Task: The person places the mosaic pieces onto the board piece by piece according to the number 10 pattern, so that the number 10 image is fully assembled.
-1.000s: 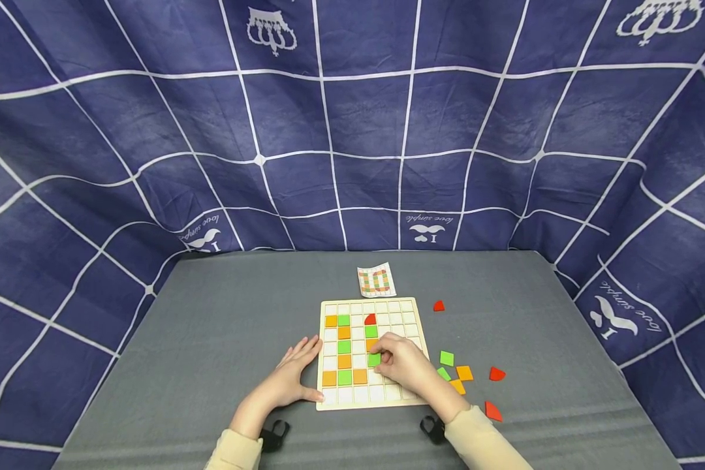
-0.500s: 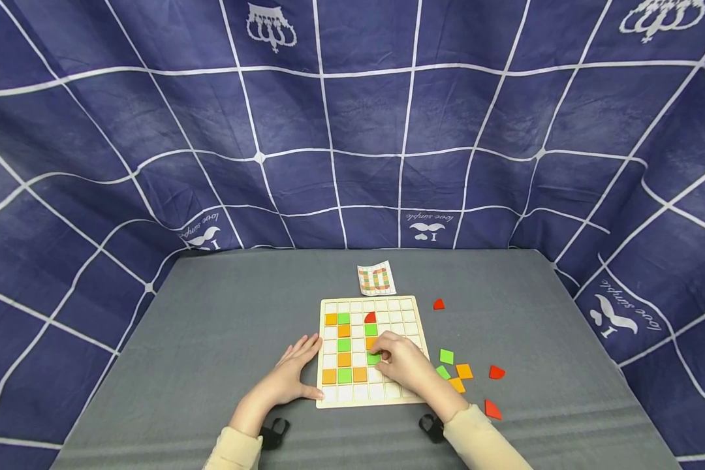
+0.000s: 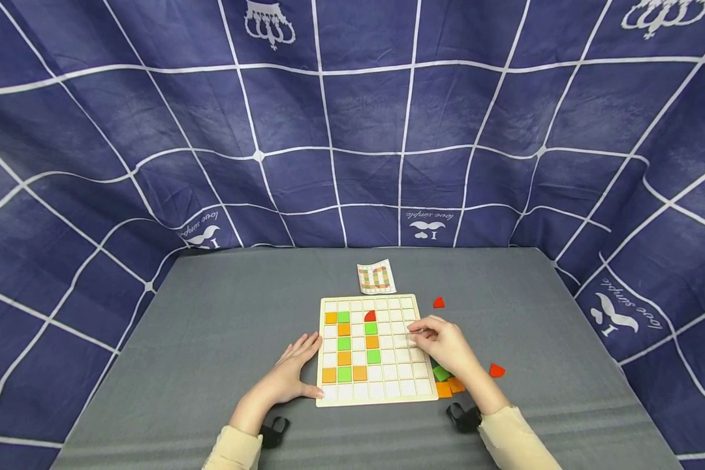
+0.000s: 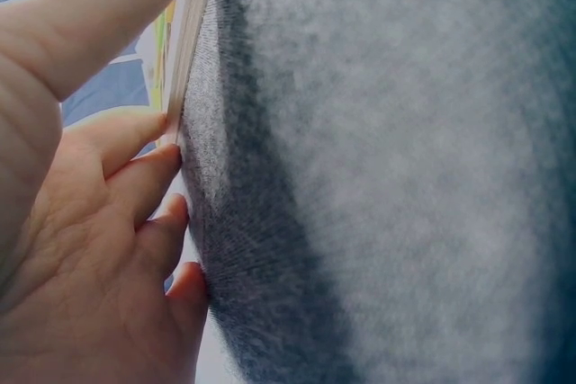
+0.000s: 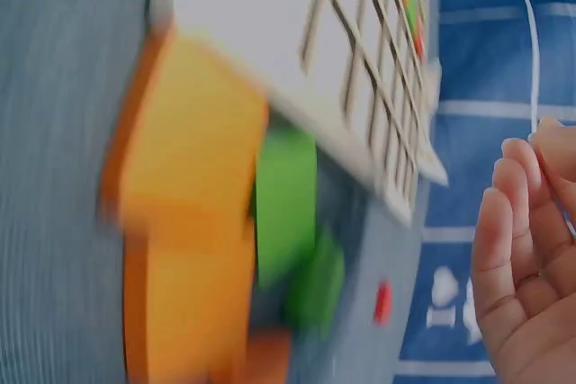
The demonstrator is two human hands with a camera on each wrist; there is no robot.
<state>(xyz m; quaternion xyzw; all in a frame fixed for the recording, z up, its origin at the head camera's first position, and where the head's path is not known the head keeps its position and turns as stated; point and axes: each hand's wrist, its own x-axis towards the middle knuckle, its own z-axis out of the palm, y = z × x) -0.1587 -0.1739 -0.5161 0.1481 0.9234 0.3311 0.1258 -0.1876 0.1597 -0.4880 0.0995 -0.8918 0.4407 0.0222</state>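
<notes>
A pale gridded board [image 3: 391, 373] lies on the grey table. My left hand [image 3: 292, 380] rests along its left edge, fingers spread and straight, with fingertips against the board's edge [image 4: 191, 42] in the left wrist view. My right hand [image 3: 449, 346] hovers over the board's right side, fingers loosely bent with nothing between them. On the board, a column runs down from a red quarter-round tile [image 3: 370, 316] through green and orange to a green square tile [image 3: 373, 357]. Further left sit several orange and green square tiles [image 3: 343, 344]. Under my right wrist lie loose orange tiles [image 5: 193, 132] and green tiles [image 5: 286, 195].
A small printed pattern card [image 3: 376, 277] lies behind the board. Loose red quarter-round tiles lie right of it, one far back [image 3: 438, 302] and one beyond my right forearm [image 3: 497, 370]. Black wrist devices [image 3: 274, 432] sit at both wrists. A blue curtain [image 3: 364, 176] hangs behind the table.
My right hand has let go of the green tile, now flat in the column, and moved right and slightly back. Its forearm now covers some loose tiles. My left hand stays put.
</notes>
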